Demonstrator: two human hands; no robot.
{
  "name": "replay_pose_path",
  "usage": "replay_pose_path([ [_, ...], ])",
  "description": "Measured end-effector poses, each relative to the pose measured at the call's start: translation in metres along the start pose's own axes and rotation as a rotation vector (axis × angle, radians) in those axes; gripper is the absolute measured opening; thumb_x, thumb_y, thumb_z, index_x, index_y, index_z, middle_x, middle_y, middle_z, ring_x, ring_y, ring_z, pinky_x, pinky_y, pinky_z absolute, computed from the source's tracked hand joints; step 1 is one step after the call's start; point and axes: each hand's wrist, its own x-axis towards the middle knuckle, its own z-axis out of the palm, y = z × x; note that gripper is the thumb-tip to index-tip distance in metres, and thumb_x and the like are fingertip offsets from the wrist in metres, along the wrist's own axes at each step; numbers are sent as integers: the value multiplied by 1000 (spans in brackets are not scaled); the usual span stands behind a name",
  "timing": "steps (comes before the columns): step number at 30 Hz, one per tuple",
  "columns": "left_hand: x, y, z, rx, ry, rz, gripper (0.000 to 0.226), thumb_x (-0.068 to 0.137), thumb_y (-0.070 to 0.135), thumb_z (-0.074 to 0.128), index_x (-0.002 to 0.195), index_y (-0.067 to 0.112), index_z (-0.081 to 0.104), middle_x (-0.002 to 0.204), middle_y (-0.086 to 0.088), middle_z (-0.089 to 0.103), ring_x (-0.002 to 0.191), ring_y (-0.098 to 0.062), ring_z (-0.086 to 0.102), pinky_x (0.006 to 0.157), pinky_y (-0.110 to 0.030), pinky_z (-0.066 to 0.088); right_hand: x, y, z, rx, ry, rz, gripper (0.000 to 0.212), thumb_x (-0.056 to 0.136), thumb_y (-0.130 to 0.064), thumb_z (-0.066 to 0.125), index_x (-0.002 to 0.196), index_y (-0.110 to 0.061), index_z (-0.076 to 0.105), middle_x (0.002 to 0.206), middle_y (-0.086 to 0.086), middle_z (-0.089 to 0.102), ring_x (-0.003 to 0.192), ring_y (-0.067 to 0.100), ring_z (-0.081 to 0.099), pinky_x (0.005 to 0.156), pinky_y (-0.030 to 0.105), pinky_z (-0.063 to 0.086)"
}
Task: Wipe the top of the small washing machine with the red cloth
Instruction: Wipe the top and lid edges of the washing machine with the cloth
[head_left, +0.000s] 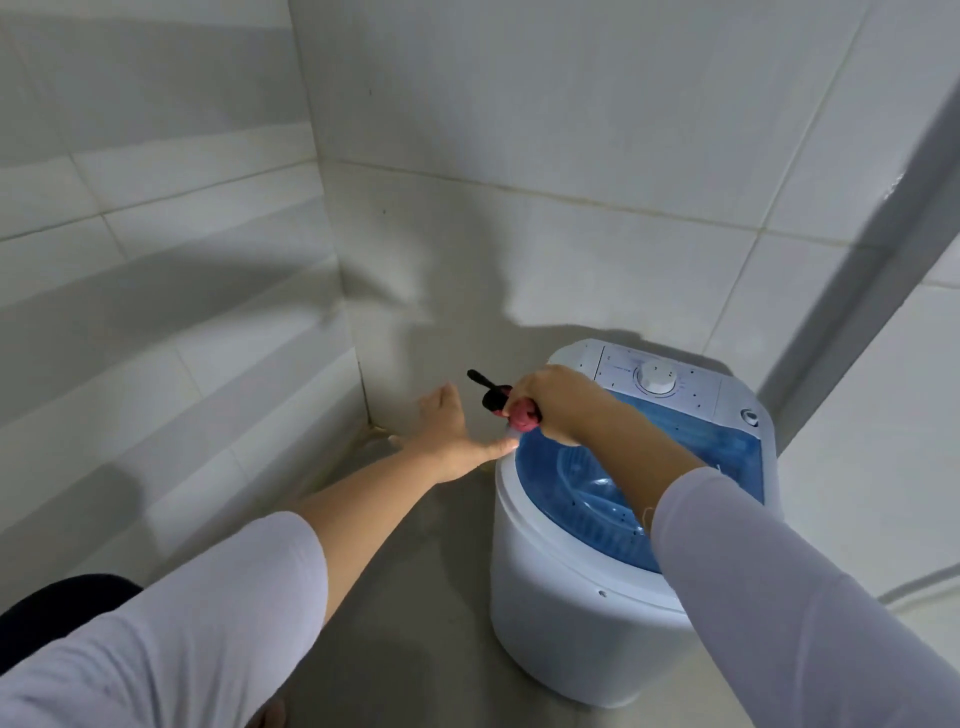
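Risk comes first from your grip: your right hand (553, 402) holds the red cloth (523, 415) bunched into a tight ball in curled fingers, at about ten o'clock on the rim of the small washing machine (582, 613). With so little fabric showing, I judge you would wipe with the knuckles more than with the cloth, and the top would stay partly dirty. Something black (491, 392) sticks out just beside the cloth toward ten o'clock; I cannot tell what it is, or whether your right hand holds it too, but it could scratch or catch on the rim if it drags along. Your left hand (449, 434) is spread wide with straight fingers and holds nothing; it is at nine o'clock from the machine, the thumb reaching to the rim, though I cannot tell if it touches. The machine looks light, so a hard push toward the tiled wall (571, 156) at twelve o'clock could slide it on the floor. The control dial (657, 378) at twelve o'clock could be turned by a careless stroke. Under the blue transparent lid (717, 441) you can see the ribbed tub; nothing appears inside it, but your right arm hides part.
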Motion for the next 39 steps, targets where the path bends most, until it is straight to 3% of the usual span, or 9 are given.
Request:
replay_pose_path([
  [5,21,-5,-2,14,-74,22,136,58,73,70,152,11,-7,162,-7,-1,149,-24,-1,115,-58,18,1,5,12,-28,39,5,38,81,3,55,107,-22,69,111,5,66,102,26,59,89,35,51],
  [10,24,-1,-6,88,-142,51,133,65,70,68,150,16,-20,161,-4,-17,148,-21,-16,116,-61,8,5,15,15,26,91,86,38,81,2,56,108,-23,68,113,5,63,103,27,58,88,40,51],
  [15,33,-8,-4,87,-203,70,136,63,72,67,148,18,-23,160,-3,-20,147,-22,-19,118,-58,7,12,23,13,69,121,161,41,79,8,50,100,-21,70,110,4,61,100,25,57,81,39,53],
  [19,34,-2,-9,158,-241,71,133,65,72,66,148,22,-25,159,-2,-24,147,-21,-22,114,-65,6,20,31,13,90,147,211,45,75,10,47,96,-23,71,105,5,61,95,28,59,74,39,53],
  [26,35,3,-14,201,-277,99,130,68,70,66,147,24,-26,158,-3,-25,146,-21,-23,113,-66,5,30,47,15,170,216,268,50,68,14,43,89,-20,73,102,8,64,91,29,61,73,39,55],
  [32,36,2,-14,202,-296,98,129,67,70,66,147,25,-26,159,-3,-24,146,-22,-23,114,-65,5,30,54,10,163,245,302,47,76,10,44,97,-21,72,104,7,62,95,27,60,66,29,41],
  [35,34,6,-17,242,-304,96,127,69,70,64,147,27,-26,158,-2,-25,146,-21,-23,112,-66,1,34,58,8,137,248,310,46,77,8,45,98,-23,72,107,7,63,97,28,60,68,30,43],
  [37,35,9,-18,274,-313,94,127,69,72,63,146,27,-27,158,-2,-25,146,-20,-23,112,-67,1,39,61,7,132,232,322,47,75,9,43,91,-25,72,105,8,63,94,29,60,70,32,46],
  [39,36,10,-19,294,-318,93,127,68,72,63,146,28,-27,159,-2,-25,146,-21,-23,112,-67,1,44,63,5,130,194,342,47,70,9,40,70,-30,65,98,8,64,88,29,60,67,33,47],
])
